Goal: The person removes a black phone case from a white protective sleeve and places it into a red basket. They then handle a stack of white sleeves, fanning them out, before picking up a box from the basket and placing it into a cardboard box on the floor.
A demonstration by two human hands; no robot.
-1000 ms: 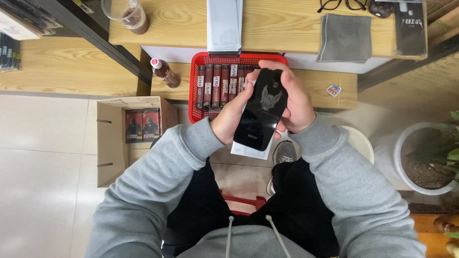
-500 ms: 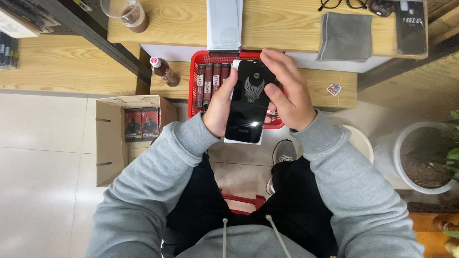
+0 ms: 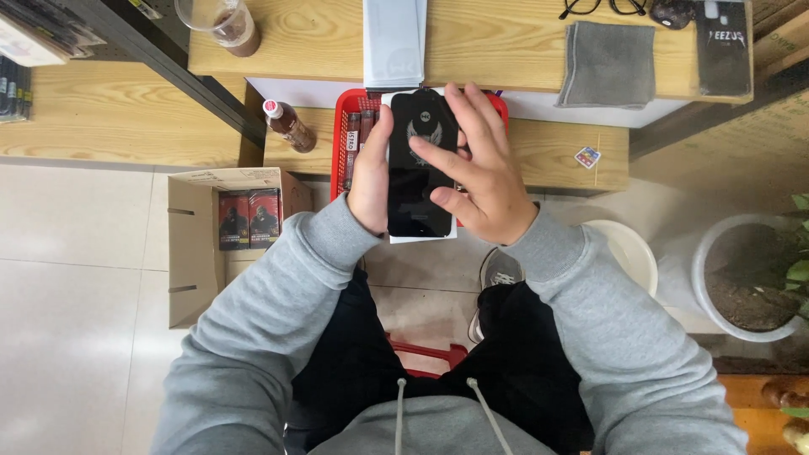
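Note:
A flat black rectangular pack (image 3: 419, 181) with a pale emblem, backed by a white card, sits upright in front of me. My left hand (image 3: 369, 173) grips its left edge, thumb on the front. My right hand (image 3: 479, 173) rests on its right side with fingers spread over the face. Behind it is a red plastic basket (image 3: 347, 135) with several dark packs standing in a row, mostly hidden by the hands. The basket stands on a low wooden bench (image 3: 556, 152).
An open cardboard box (image 3: 198, 244) with red and black packs stands on the floor at left. A brown bottle (image 3: 288, 126), a cup (image 3: 226, 21), a grey cloth (image 3: 608, 63), glasses (image 3: 600, 7) and a white sleeve (image 3: 394, 42) lie on the wooden surfaces. A white pot (image 3: 746, 278) is right.
Both hands have raised the black pack up and to the left over the red basket and turned it upright. My right hand has shifted from its edge onto its face.

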